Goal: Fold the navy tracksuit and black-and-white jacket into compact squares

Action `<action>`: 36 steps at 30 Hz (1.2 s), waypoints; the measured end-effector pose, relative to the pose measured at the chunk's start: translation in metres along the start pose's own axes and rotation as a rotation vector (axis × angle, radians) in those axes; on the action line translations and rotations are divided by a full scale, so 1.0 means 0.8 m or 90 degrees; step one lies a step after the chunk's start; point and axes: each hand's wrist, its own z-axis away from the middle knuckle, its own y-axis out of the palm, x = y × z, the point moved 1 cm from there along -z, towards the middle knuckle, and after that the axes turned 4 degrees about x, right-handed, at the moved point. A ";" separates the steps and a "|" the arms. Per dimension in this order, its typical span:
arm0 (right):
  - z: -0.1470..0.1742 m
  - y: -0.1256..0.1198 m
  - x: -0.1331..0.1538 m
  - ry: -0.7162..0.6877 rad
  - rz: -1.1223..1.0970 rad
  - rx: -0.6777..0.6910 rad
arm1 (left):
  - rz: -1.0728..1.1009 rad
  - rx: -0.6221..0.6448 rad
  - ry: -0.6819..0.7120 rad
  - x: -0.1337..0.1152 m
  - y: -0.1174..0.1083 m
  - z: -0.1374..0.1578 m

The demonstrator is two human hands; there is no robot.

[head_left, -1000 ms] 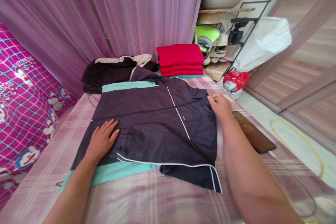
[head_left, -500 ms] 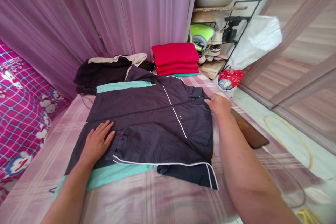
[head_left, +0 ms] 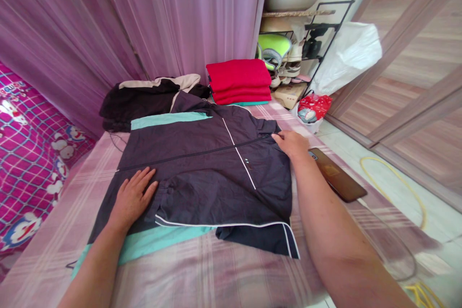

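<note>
A dark zip-up jacket (head_left: 195,142) with white piping and turquoise panels lies spread front-up across the bed, its collar towards the right. The near sleeve is folded in over the body. My left hand (head_left: 134,197) rests flat on the lower front beside the sleeve cuff, fingers stretched out. At the collar end, my right hand (head_left: 293,144) has its fingers closed on the jacket near the top of the zip; whether they grip the zip pull or only cloth I cannot tell.
Folded red clothes (head_left: 238,82) and a dark garment pile (head_left: 144,98) lie at the back of the bed by the purple curtain (head_left: 173,19). A phone (head_left: 339,175) with a cable lies right of my right arm. A shoe rack (head_left: 327,33) stands beyond the bed.
My right hand has shifted slightly left along the collar, closer to the top of the zip. My left hand stays flat in the same place on the jacket.
</note>
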 end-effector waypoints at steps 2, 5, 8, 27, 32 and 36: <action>-0.001 0.004 0.000 -0.011 -0.019 -0.003 | 0.000 0.006 -0.001 0.000 0.000 0.000; -0.002 0.007 -0.001 -0.041 -0.045 -0.059 | 0.003 0.008 -0.001 0.000 0.000 0.000; 0.001 0.011 -0.001 -0.011 -0.062 -0.082 | 0.005 0.001 0.000 -0.001 0.000 0.000; -0.017 0.018 -0.003 -0.066 -0.407 0.067 | 0.012 -0.003 -0.001 0.000 0.001 0.000; -0.026 0.017 -0.024 0.004 -0.368 0.037 | 0.017 0.008 0.001 0.000 -0.001 0.000; -0.029 0.000 -0.030 0.074 -0.506 0.002 | 0.018 0.011 -0.004 0.000 -0.002 0.000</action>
